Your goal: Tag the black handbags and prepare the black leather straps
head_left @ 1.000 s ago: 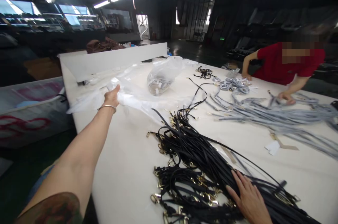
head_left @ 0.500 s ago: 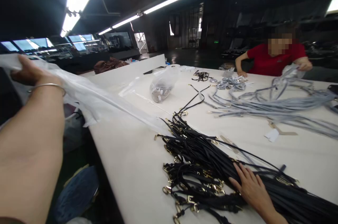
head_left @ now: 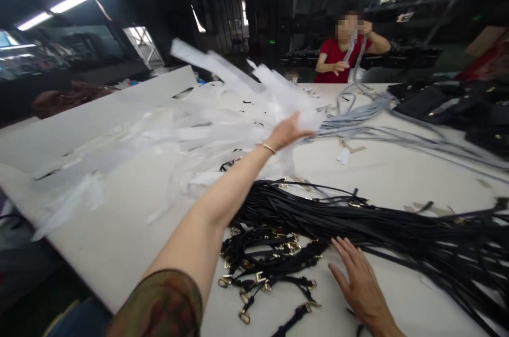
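My left hand (head_left: 287, 133), with a bangle at its wrist, reaches out over the table, thumb and a finger stretched apart. Blurred thin clear plastic (head_left: 274, 94) spreads in front of it and to its left, partly in the air; whether the fingers still touch it is unclear. My right hand (head_left: 360, 278) is open, palm down, with its fingertips at the near edge of a bundle of long black straps (head_left: 310, 213). Left of that hand lie short black straps with gold-coloured buckles and clips (head_left: 274, 268).
Bundled grey straps (head_left: 363, 114) lie across the far right of the white table (head_left: 123, 247). Dark items (head_left: 449, 104) are piled behind them. A low white board (head_left: 99, 101) edges the far left. Opposite, a co-worker in red (head_left: 334, 59) holds up a grey strap.
My left hand has swung from the far left to the middle, and the plastic has spread over the table. My right hand has slid off the straps' top to their near edge. My view has turned right.
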A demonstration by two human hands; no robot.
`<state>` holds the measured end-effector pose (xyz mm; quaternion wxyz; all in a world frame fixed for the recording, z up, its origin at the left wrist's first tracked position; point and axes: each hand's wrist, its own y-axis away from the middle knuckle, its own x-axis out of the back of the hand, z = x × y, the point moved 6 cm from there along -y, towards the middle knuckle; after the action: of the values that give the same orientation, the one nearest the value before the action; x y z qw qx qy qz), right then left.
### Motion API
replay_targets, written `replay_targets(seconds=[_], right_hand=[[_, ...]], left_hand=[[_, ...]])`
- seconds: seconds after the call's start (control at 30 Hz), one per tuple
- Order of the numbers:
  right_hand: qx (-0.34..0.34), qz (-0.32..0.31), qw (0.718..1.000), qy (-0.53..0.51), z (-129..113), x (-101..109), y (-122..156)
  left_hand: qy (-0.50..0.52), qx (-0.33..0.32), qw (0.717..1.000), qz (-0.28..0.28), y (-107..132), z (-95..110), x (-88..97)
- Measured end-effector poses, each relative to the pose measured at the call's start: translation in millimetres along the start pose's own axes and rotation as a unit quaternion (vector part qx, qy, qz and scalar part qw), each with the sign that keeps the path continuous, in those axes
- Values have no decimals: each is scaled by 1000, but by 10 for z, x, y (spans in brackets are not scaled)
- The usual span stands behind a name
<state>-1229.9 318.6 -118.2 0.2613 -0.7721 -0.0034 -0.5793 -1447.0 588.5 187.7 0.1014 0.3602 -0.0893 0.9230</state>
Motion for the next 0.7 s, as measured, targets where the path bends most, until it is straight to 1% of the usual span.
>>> replay_targets(seconds=[0.03,0.07,0.1,0.13,0.17,0.2,0.23,0.27,0.3,0.33,0.37,0.43,0.47,0.53,0.57,0.6,0.63,0.67,0.7], right_hand=[[-2,7,1000,2,14,115,219],[-10,9,1000,7,44,218,439],[-24,6,1000,15,85,304,654],[-40,1,999,25,130,370,860],[-57,-5,998,36,171,417,1050],[-72,-9,996,49,204,444,1221],[-82,-13,995,63,222,450,1368],[-90,-18,993,74,225,437,1488],[-97,-22,992,81,218,411,1578],[-106,-26,990,84,203,380,1639],[-116,-26,989,84,184,353,1673],[-135,-17,988,78,145,329,1673],[-140,-11,987,75,129,335,1651],[-130,0,989,74,106,366,1591],[-121,3,990,74,104,385,1565],[-113,5,991,76,109,400,1546],[-108,5,991,78,121,412,1534],[-108,5,991,80,137,418,1529],[-111,4,991,79,156,419,1528]], left_hand=[[-2,-44,997,-66,63,7,-548],[-5,-80,989,-121,172,-7,-1030],[-10,-113,980,-164,315,-37,-1433],[-21,-153,967,-203,487,-72,-1760],[-30,-186,955,-230,671,-126,-1999],[-40,-216,944,-245,862,-195,-2155],[-55,-249,935,-247,1054,-274,-2233],[-78,-284,926,-235,1242,-365,-2238],[-104,-310,921,-210,1417,-477,-2181],[-130,-317,923,-174,1567,-614,-2068],[-158,-302,930,-134,1690,-778,-1913],[-222,-220,948,-59,1857,-1161,-1525],[-256,-165,952,-28,1906,-1359,-1314],[-312,-61,948,26,1944,-1701,-916],[-333,-20,942,47,1934,-1825,-757],[-348,9,935,64,1908,-1909,-638],[-358,26,930,74,1867,-1951,-567],[-363,28,929,73,1813,-1952,-548],[-361,18,931,57,1750,-1917,-588]])
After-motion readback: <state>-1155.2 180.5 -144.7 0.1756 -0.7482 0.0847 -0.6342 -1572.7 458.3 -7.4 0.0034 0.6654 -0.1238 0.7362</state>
